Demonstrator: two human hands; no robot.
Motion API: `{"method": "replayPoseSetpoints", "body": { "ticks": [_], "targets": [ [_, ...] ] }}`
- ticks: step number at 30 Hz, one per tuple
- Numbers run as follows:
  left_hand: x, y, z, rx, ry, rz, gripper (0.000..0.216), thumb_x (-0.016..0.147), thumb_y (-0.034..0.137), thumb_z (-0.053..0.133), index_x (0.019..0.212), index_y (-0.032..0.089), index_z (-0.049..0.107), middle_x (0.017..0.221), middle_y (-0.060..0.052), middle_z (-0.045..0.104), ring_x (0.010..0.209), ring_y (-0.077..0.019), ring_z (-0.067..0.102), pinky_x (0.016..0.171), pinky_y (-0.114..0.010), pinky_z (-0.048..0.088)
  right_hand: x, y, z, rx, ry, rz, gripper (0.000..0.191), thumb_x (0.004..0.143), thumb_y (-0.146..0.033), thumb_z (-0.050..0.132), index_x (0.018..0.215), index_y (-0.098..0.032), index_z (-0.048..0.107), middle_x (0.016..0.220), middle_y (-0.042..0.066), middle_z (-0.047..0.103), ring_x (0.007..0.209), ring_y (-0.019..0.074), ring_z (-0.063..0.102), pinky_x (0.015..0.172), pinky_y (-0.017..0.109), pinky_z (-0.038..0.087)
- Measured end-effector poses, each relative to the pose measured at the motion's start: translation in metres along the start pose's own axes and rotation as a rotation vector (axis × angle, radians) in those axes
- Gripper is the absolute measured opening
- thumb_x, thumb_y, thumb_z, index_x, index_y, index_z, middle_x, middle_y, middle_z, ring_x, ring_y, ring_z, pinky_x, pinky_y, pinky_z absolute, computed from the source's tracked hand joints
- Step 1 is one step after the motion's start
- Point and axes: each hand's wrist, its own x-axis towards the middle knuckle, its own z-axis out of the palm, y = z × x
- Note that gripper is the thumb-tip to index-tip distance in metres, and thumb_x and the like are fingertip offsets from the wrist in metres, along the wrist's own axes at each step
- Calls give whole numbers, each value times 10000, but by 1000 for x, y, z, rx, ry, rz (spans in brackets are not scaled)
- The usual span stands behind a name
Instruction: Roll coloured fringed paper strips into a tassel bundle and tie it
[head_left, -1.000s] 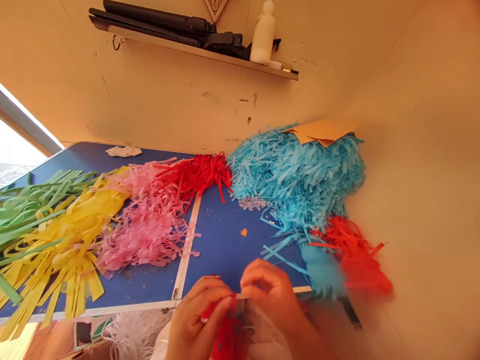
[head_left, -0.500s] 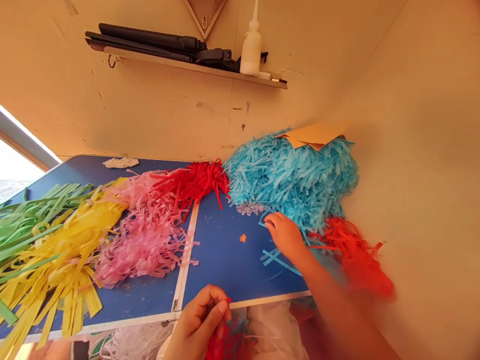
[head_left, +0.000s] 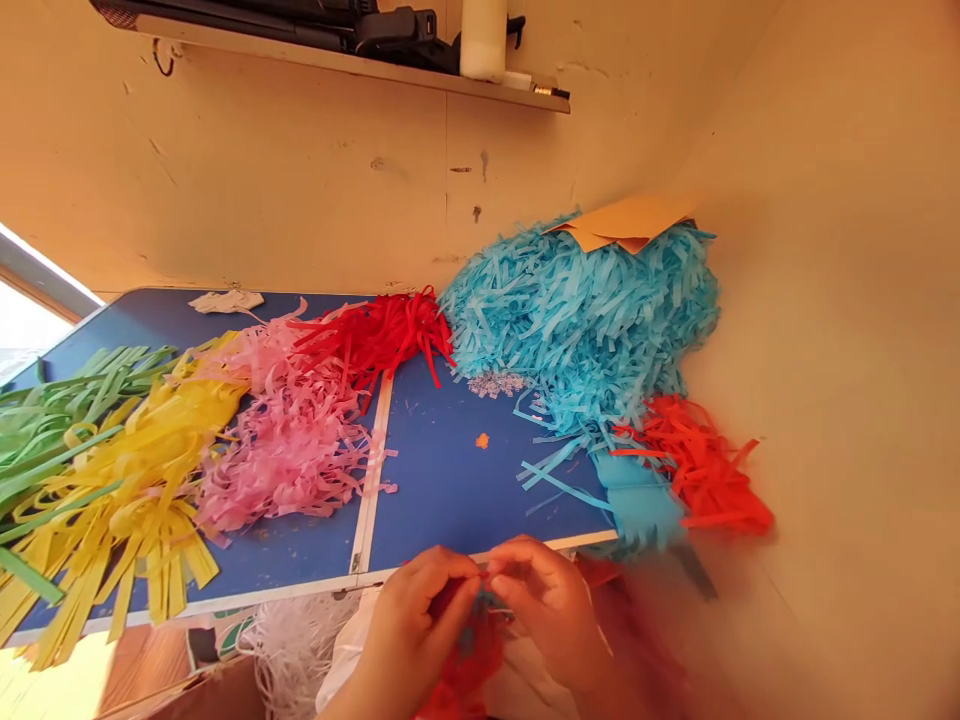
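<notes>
My left hand and my right hand meet just below the front edge of the blue table. Between their fingertips they pinch a small bundle of red fringed paper with a bit of blue paper in it. The bundle hangs down between my wrists, and its lower part is blurred. The nearest loose pieces are thin blue strips lying on the table just beyond my right hand.
A big blue shredded-paper heap with tan card on top fills the back right corner. Orange-red fringe, red, pink, yellow and green piles cover the table. White fringe lies below the edge. A shelf hangs on the wall.
My right hand has drawn back from the blue heap to the table's front edge and rejoined my left hand on the red bundle. The view has tilted slightly downward.
</notes>
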Motion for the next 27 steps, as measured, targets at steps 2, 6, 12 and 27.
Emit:
{"method": "replayPoseSetpoints", "body": {
  "ticks": [2,6,12,27],
  "targets": [
    [0,1,0,51,-24,59,177,927,218,539,814,231,674,711,9,704,612,-126,655,561,-203,484,-4,0,-2,-92,1,-54,100,856,-184,639,908,-238,704,848,7,679,792,163,641,735,245,517],
    [0,3,4,142,16,126,180,929,199,523,829,236,668,714,6,705,616,-133,668,550,-206,487,-10,4,-2,-284,-35,-229,154,911,-154,556,979,-247,658,894,20,659,840,166,630,775,258,502],
    [-2,-6,4,-5,-2,37,62,900,213,605,940,253,632,738,45,743,623,-119,702,570,-174,535,-10,13,-2,-30,-43,-26,170,850,-196,663,1010,-249,643,862,6,679,805,165,648,747,260,521],
    [2,-4,-6,3,-41,255,112,912,257,635,879,236,740,759,-21,761,657,-127,721,623,-173,573,-18,14,-9,-204,4,-15,182,802,-253,757,983,-253,733,804,14,780,738,223,740,754,321,592]
  ]
}}
